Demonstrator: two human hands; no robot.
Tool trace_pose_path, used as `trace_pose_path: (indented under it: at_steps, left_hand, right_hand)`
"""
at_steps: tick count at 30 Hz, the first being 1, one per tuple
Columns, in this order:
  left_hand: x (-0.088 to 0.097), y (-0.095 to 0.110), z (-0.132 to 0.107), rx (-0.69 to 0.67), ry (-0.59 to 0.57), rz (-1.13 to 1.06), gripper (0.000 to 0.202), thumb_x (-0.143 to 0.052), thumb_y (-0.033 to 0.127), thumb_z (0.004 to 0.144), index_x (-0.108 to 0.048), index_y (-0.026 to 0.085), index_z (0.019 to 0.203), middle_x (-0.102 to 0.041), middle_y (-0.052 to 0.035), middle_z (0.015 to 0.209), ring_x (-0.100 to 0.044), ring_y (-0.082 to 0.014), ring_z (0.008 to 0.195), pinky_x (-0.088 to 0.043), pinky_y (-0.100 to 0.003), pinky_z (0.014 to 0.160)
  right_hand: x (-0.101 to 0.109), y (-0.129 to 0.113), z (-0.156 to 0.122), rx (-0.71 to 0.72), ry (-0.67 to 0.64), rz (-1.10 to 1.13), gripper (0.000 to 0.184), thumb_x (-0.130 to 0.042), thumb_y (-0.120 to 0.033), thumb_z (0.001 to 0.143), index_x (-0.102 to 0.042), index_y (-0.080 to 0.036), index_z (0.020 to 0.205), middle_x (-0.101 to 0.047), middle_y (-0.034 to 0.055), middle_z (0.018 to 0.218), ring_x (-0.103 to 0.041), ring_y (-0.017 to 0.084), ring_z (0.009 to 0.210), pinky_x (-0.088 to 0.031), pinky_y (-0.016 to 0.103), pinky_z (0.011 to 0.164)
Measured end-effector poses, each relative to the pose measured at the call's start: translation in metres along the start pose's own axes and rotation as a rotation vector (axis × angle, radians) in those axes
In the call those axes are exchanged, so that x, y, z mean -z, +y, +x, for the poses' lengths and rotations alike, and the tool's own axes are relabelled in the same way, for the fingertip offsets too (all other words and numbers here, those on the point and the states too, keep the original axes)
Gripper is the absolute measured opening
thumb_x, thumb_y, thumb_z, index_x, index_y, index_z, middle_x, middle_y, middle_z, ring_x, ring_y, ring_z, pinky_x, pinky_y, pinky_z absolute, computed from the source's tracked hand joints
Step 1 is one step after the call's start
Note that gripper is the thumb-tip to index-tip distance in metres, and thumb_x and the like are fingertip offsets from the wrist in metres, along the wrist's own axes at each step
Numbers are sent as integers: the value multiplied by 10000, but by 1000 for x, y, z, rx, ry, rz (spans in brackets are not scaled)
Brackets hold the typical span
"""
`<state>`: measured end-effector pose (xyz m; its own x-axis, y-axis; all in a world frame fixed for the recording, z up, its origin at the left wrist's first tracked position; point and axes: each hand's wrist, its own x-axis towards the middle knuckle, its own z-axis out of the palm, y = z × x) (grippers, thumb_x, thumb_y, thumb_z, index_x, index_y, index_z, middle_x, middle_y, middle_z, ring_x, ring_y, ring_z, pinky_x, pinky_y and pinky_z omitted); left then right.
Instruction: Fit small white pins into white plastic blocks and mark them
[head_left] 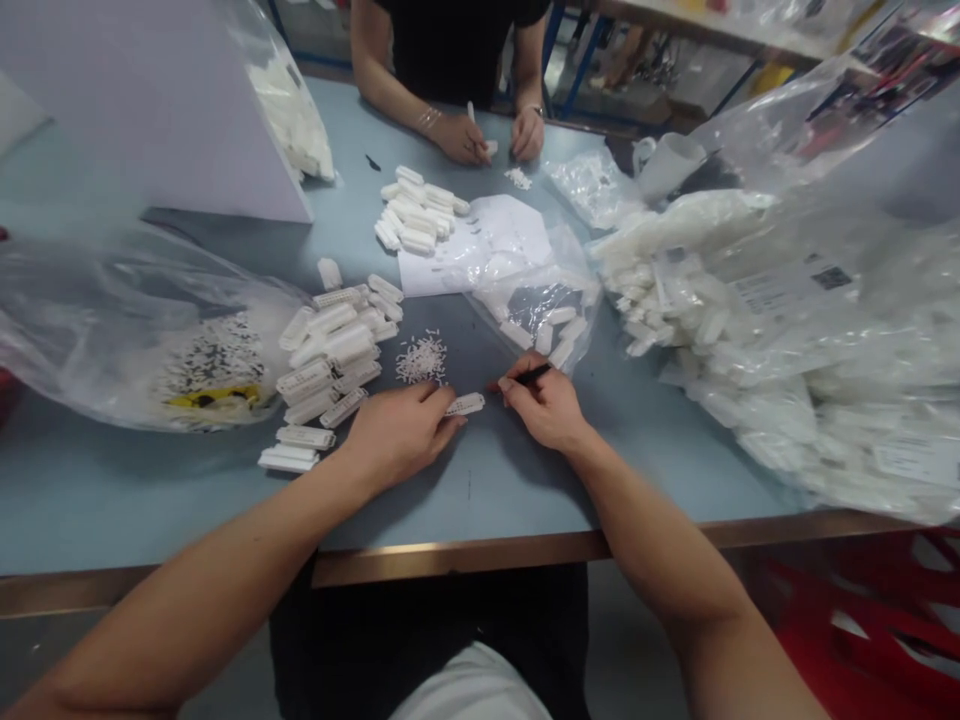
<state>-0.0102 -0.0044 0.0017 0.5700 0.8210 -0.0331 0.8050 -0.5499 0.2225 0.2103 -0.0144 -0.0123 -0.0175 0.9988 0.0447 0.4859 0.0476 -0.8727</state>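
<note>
One white piece in hand; count of finished pieces not established

The white piece [466, 404] is low over the desk [420, 515], in front of the seated person; whether it touches the surface I cannot tell. Small dark marks or slots run along it. The left hand [397, 430] has its thumb and fingers closed on the piece's left end. The right hand [547, 405] is curled round a slim dark tool [534, 374], its tip near the piece's right end but apart from it.

In my judgement, work on this piece is under way and not complete. Just beyond the left hand lies a heap of tiny white parts [421, 358], many of them loose. To its left is a pile of similar white pieces [337, 340]; I cannot tell whether these are done or waiting. A few more lie in a clear bag [517, 270] beyond the right hand, their state equally unconfirmed.

Further out, a large clear bag [97, 330] on the left holds small dark-and-white bits and a yellow item [217, 397]. Across the desk, a co-worker [450, 40] handles a small white item near a second pile [420, 212]. Bulky bags [787, 240] of white goods occupy the right side.
</note>
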Motion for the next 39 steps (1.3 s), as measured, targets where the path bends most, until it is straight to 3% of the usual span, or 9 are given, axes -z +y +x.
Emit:
trace_pose_path:
  at_steps: [8,12,15,20,23,27,32,35,39]
  left_hand:
    - [47,-44,3,453,422,179,488,-343,517,954,-621,175,1163,-593,-159,1168,-596,-298,1031,-448,-427,853]
    - [63,-61,-3,592,517,175,607,-254,557,967,-582,118,1227,-536,-182,1279,-493,-346,1181,-353,-544,879]
    - [66,-66,-7,628,526,150,710,-183,619,966,-550,87,1260,-493,-165,1346,-424,-377,1245,-308,-560,837]
    - [63,-71,-4,635,604,143,561,-347,539,941,-624,106,1167,-537,-197,1292,-492,-374,1231,-350,-576,904]
    - [60,-73,-2,614,705,90,456,-407,480,918,-649,169,1147,-571,-146,1281,-485,-392,1254,-318,-606,846]
    - [51,-69,0,540,730,90,418,-423,446,924,-669,165,1111,-590,-144,1226,-512,-361,1208,-326,-610,870]
    - [29,-53,4,304,612,151,282,-507,375,884,-675,204,1034,-646,-148,1072,-596,-326,1051,-410,-484,867]
    - [21,-46,5,245,575,213,290,-478,364,900,-682,188,1007,-660,-141,992,-631,-298,921,-431,-426,789]
    - [19,-42,6,227,534,233,333,-433,367,919,-698,170,964,-676,-142,881,-649,-292,810,-437,-400,706]
  right_hand:
    - [-2,-2,2,-29,8,-5,156,-583,-362,823,-535,-222,773,-621,-10,614,-637,173,614,-397,272,537]
    - [-3,0,3,-19,-2,-14,155,-579,-362,821,-535,-220,776,-621,-7,620,-634,172,625,-396,266,535]
    - [-3,1,4,-7,-5,-38,166,-577,-371,819,-535,-218,770,-626,-6,627,-576,147,551,-390,269,527]
    - [-4,2,4,-19,-13,-45,168,-577,-381,815,-547,-217,787,-613,-13,612,-570,149,549,-398,265,528]
    - [-3,2,3,0,0,-47,161,-574,-375,835,-564,-218,804,-616,-12,630,-612,161,613,-424,261,550]
    - [1,0,2,265,69,-221,130,-525,-310,902,-611,-222,862,-669,30,805,-617,170,766,-483,297,706]
    - [5,1,2,654,-160,-792,233,-511,-104,863,-677,-196,999,-688,90,948,-543,233,925,-418,390,845]
    - [9,0,2,687,-227,-964,264,-525,-86,853,-701,-204,1010,-686,91,984,-516,241,940,-372,405,853]
    - [18,-1,3,603,-154,-1027,315,-519,-94,862,-710,-238,1068,-676,88,995,-506,239,957,-339,394,858]
